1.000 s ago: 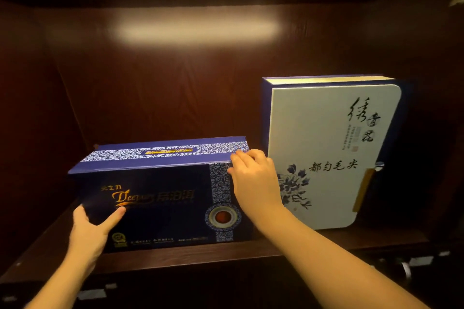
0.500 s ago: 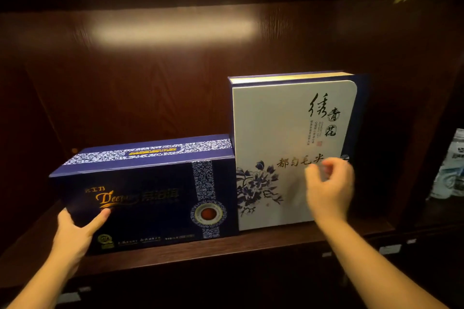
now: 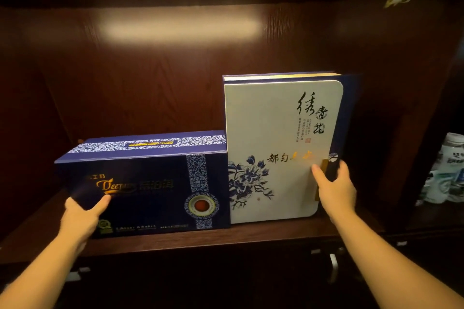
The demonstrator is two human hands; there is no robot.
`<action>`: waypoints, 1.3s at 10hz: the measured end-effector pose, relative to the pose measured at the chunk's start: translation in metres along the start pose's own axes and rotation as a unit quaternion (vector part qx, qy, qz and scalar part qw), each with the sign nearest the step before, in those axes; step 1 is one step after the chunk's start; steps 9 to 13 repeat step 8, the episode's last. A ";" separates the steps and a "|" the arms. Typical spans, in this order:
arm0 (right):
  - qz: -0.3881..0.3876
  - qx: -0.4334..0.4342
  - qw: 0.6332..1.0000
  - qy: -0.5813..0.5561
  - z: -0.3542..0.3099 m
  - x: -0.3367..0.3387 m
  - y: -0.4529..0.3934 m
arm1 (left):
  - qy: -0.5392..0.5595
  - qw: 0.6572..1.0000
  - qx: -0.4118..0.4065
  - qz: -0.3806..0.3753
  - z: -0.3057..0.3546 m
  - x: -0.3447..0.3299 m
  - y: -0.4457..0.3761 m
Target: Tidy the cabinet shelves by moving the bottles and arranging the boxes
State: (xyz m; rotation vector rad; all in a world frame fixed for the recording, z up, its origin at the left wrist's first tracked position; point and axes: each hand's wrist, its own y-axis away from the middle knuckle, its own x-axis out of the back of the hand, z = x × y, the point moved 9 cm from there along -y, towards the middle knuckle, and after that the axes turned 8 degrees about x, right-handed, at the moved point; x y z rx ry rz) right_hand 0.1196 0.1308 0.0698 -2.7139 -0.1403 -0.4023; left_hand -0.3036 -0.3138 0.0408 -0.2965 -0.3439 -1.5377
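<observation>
Gripping white box edge, right hand

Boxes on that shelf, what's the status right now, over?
Left hand gripping the dark blue box at its left end. Right hand on the white box, right edge. Boxes upright, side by side, touching. Nothing blocking.

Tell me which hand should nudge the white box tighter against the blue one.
Right. The right hand already grips the white box at its right edge by the clasp, so it can likely push leftward. The left hand braces the blue box at its left end.
</observation>
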 end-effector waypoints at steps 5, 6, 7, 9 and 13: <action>-0.133 0.046 0.967 0.212 -0.059 0.041 0.012 | -0.213 0.927 -0.281 -0.125 0.165 -0.111 0.257; -0.144 0.113 0.955 0.231 -0.085 0.061 0.024 | -0.225 0.907 -0.331 -0.133 0.184 -0.123 0.291; -0.156 0.162 0.943 0.246 -0.111 0.086 0.040 | -0.228 0.898 -0.351 -0.138 0.198 -0.124 0.313; -0.147 0.178 0.937 0.261 -0.128 0.106 0.047 | -0.222 0.892 -0.366 -0.144 0.209 -0.123 0.328; -0.147 0.178 0.937 0.261 -0.128 0.106 0.047 | -0.222 0.892 -0.366 -0.144 0.209 -0.123 0.328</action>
